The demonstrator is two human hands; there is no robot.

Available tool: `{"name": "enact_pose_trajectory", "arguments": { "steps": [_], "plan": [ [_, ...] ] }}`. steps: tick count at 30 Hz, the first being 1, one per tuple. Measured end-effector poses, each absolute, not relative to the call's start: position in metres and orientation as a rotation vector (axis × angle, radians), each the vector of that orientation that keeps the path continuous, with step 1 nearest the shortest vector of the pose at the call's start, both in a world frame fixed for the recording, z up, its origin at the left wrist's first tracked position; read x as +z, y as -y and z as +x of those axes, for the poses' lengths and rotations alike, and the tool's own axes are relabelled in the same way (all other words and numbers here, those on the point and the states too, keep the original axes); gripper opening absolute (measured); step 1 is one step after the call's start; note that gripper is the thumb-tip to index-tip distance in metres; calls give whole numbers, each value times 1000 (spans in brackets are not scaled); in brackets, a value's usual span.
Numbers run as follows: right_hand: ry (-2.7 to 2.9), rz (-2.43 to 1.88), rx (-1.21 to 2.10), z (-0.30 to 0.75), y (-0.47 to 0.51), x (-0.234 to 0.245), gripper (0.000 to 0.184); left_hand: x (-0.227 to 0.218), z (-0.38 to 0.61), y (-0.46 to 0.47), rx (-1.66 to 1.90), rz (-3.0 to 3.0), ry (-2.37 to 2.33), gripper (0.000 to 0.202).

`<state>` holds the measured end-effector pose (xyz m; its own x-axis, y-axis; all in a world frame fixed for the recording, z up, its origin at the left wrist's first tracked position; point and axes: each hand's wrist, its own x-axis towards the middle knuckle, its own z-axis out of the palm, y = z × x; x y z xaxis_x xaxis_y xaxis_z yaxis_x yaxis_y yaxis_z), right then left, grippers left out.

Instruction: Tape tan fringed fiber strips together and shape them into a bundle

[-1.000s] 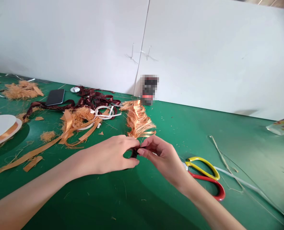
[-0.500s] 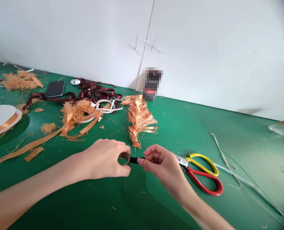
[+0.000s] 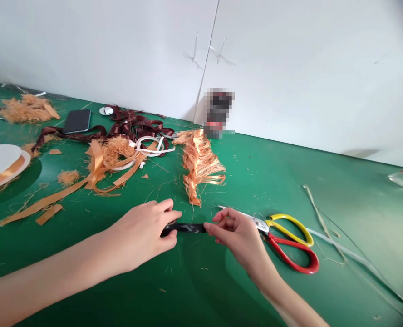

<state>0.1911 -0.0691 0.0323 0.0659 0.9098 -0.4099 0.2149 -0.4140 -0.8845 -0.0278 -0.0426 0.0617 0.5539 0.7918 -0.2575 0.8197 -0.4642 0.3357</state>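
Note:
My left hand is closed around a small roll of black tape, mostly hidden under its fingers. My right hand pinches the free end of the black tape strip, which stretches taut between both hands just above the green table. A frayed orange ribbon bundle lies just beyond the hands. Scissors with yellow and red handles lie right of my right hand, blades pointing toward it.
Orange ribbon scraps, dark red ribbon and white loops clutter the back left. A black phone and a ribbon spool lie farther left. Pale strands trail at the right. A white wall backs the table.
The hands have drawn apart, pulling a longer strip of black tape off the roll. The view has tilted slightly, shifting the clutter upward.

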Motion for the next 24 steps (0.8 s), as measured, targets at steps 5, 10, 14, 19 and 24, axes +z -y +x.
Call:
{"name": "enact_pose_trajectory", "arguments": {
  "steps": [5, 10, 14, 19, 24],
  "plan": [
    [1361, -1786, 1184, 197, 60, 14, 22, 53, -25, 44, -116, 2376, -1426, 41],
    [1618, -1617, 1120, 189, 66, 27, 27, 56, -22, 49, 113, 2483, -1238, 32],
    [1804, -1332, 1248, 188, 67, 39, 48, 63, -20, 52, 235, 2453, -1110, 33],
    [1824, -1158, 1407, 191, 62, 44, 29, 78, -20, 53, 158, 2266, -1097, 25],
    [1599, -1114, 1669, 191, 61, 41, 26, 85, -21, 49, 28, 2214, -1106, 21]
  ]
}}
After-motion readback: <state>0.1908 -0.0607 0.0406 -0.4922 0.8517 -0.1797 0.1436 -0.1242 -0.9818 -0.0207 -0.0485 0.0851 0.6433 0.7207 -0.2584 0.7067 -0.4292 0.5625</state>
